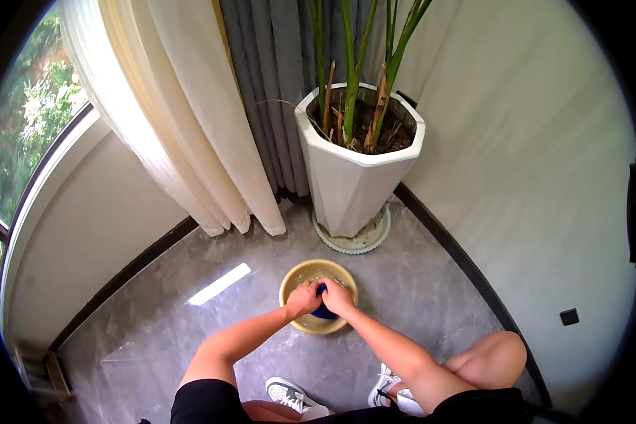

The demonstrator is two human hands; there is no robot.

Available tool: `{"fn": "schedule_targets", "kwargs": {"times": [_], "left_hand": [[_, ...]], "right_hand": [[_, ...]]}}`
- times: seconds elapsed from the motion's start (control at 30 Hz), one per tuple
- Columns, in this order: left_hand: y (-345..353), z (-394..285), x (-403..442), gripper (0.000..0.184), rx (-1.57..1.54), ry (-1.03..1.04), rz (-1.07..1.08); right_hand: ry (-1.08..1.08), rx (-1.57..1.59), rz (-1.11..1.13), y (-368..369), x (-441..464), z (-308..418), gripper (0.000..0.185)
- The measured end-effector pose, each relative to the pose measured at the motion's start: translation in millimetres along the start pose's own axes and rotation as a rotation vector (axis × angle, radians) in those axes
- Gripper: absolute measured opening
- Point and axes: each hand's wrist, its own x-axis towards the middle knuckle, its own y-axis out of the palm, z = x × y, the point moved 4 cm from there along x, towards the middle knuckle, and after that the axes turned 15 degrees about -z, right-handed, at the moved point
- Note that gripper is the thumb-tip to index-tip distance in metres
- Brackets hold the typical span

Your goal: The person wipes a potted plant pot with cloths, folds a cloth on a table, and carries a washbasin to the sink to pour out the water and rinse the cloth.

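Inside the round basin [311,271], fingers were clenched on a blue cloth [324,311]: the left hand [304,298] had one side of it, the right hand [337,295] the other, knuckles bunched close together at the top. And down it hung, soft and crumpled, a dark fold spreading below the grip toward the near side of the bowl! Whether it touched the bottom, the view could not tell.

Around the hands came the basin's smooth yellow-tan wall, curving up to a thick rounded rim, with small pale glints inside. Both forearms crossed the near rim. Outside it, straight onto grey, marbled floor [417,279], glossy enough to throw back a bright slanted strip of light [219,284] on the left. Floor opened out to both sides, running to the dark skirting [466,261].

Just beyond the far rim, near but apart, sat a ridged-edge saucer [353,244], stained within, and on it a tall white planter [357,185], faceted, eight-sided at the lip, holding rough soil and thick green stems [350,71]. To its left, pale curtains [191,106] fell in loose pleats beside heavier grey ones. Nearer the body, grey-and-white shoes [286,392] stood on either side, well apart from the rim.
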Motion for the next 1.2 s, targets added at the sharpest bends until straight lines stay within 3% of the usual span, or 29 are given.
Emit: {"fn": "schedule_targets", "kwargs": {"times": [0.07,0.1,0.2,0.23,0.33,0.4,0.43,0.47,0.53,0.57,0.63,0.67,0.73,0.8,0.87,0.9,0.93,1.0,1.17,1.2], "left_hand": [[17.5,19.1,-10.5,0.057,0.102,0.017,0.059],[23.7,24.4,-12.6,0.069,0.098,0.007,0.096],[40.4,41.4,-18.0,0.079,-0.064,-0.104,0.239],[44.4,42.5,-17.6,0.086,-0.029,-0.038,0.164],[62.2,52.3,-7.3,0.074,-0.219,-0.076,0.096],[72.0,60.2,-5.1,0.066,-0.483,-0.331,0.070],[27.6,20.6,-11.8,0.061,-0.555,-0.666,0.230],[46.6,32.5,-11.0,0.056,-0.742,-0.792,0.201],[21.5,6.4,-11.9,0.052,-1.009,-1.004,0.198],[29.9,11.5,-8.1,0.052,-1.012,-1.005,0.201],[40.3,10.8,1.0,0.046,-1.510,-0.954,0.345],[44.9,16.9,-2.7,0.046,-1.509,-0.961,0.341],[28.0,14.8,4.2,0.035,-1.364,-0.876,0.003],[25.5,4.4,9.4,0.033,-1.281,-0.859,-0.102],[9.1,-14.0,8.1,0.035,-0.999,-0.744,-0.319],[4.0,-24.0,6.0,0.038,-0.976,-0.729,-0.346],[5.1,-26.6,5.3,0.038,-0.922,-0.703,-0.360],[4.2,-33.5,3.0,0.036,-0.838,-0.537,-0.322],[0.2,-38.6,4.9,0.046,-0.716,-0.434,-0.286],[-9.1,-42.5,9.0,0.046,-0.493,-0.205,-0.464]], "right_hand": [[-0.271,-0.239,0.077,17.8,-13.3,-16.5,0.042],[-0.250,-0.315,0.174,22.5,-15.2,-20.5,0.064],[-0.241,-0.487,0.204,27.1,-23.5,-27.5,0.080],[-0.192,-0.520,0.250,21.3,-22.3,-19.3,0.089],[-0.055,-0.556,0.230,38.2,-8.3,-39.6,0.068],[0.192,-0.404,0.261,47.0,3.5,-56.0,0.049],[0.262,-0.235,0.167,41.2,4.3,-54.1,0.045],[0.322,-0.054,0.053,48.6,4.8,-68.5,0.044],[0.500,0.288,0.018,26.7,-2.7,-36.2,0.048],[0.502,0.284,0.018,18.6,-8.7,-25.5,0.048],[0.534,0.572,0.063,18.4,-19.7,-9.2,0.046],[0.538,0.573,0.070,19.2,-26.4,-6.9,0.046],[0.565,0.929,0.064,21.1,-32.0,-5.2,0.044],[0.601,0.979,0.019,35.4,-38.0,-6.8,0.048],[0.831,1.060,-0.417,39.9,-48.5,-12.1,0.058],[1.133,1.201,-0.214,29.2,-54.0,7.9,0.063],[1.209,1.325,-0.101,26.2,-54.2,13.7,0.063],[1.057,1.616,-0.047,33.1,-36.8,7.7,0.062],[1.081,1.380,0.034,15.8,-11.0,-0.8,0.065],[1.051,1.355,0.066,10.6,-9.3,4.8,0.067]]}}
